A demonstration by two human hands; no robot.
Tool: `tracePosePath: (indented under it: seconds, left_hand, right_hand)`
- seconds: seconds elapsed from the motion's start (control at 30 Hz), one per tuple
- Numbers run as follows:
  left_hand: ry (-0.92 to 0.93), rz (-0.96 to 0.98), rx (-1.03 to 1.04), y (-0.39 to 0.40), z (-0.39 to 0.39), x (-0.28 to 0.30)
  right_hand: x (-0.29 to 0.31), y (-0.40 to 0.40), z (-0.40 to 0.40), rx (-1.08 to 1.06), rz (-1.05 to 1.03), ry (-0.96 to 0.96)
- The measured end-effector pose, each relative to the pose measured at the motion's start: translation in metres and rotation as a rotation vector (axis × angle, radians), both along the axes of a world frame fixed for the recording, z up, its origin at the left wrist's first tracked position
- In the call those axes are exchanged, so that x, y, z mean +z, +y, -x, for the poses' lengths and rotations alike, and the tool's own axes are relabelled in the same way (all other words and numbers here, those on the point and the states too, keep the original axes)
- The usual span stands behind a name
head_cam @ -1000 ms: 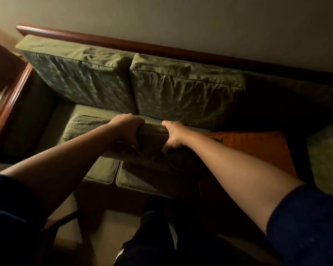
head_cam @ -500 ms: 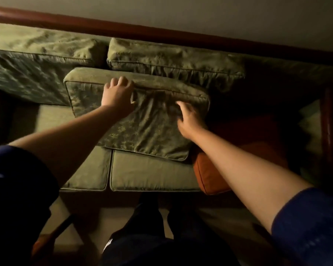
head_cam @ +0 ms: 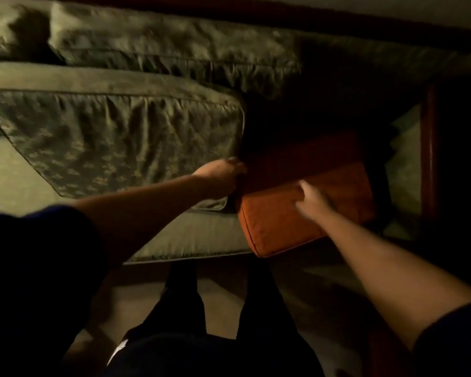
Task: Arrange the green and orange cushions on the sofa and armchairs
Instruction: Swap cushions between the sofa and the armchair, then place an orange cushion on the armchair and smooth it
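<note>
A green patterned cushion [head_cam: 114,137] leans upright on the sofa seat in front of a green back cushion [head_cam: 174,47]. An orange cushion [head_cam: 288,221] lies on the seat to its right, its corner hanging over the front edge. My left hand [head_cam: 218,175] sits at the gap between the green cushion's lower right corner and the orange one; its fingers are curled and what they grip is hidden in shadow. My right hand [head_cam: 313,198] is blurred, fingers apart, resting on or just above the orange cushion's top.
The sofa's green seat cushion [head_cam: 191,238] runs along the front. A dark wooden back rail crosses the top, and a wooden armrest [head_cam: 430,159] stands at the right. My dark-trousered legs [head_cam: 218,317] stand on the floor against the sofa front.
Both hands have left the top of the green cushion and dropped right to the orange one. The green cushion now stays leaning by itself. The view has shifted right.
</note>
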State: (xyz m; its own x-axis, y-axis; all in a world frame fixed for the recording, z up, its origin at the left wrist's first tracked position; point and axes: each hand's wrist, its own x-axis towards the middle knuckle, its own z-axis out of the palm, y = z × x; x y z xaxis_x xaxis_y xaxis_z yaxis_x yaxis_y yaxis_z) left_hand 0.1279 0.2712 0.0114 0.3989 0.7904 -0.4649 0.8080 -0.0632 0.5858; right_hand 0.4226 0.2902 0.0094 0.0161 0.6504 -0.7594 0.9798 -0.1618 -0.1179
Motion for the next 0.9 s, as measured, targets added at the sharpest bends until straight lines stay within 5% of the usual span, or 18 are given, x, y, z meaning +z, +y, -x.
tracePosePath:
  seconds: [0.17, 0.33, 0.6, 0.9]
  left_hand:
    - [0.106, 0.117, -0.031, 0.058, -0.092, -0.076]
    - [0.199, 0.239, 0.258, 0.061, -0.149, -0.142]
    - [0.343, -0.029, 0.199, -0.072, -0.235, -0.172]
    - [0.395, -0.104, -0.069, -0.152, -0.291, -0.179]
  right_hand:
    - [-0.082, 0.085, -0.013, 0.093, -0.102, 0.000]
    - [-0.144, 0.130, -0.041, 0.364, -0.062, -0.101]
    - [-0.171, 0.013, -0.174, 0.573, -0.257, 0.253]
    - [-0.171, -0.070, -0.261, 0.755, -0.297, 0.187]
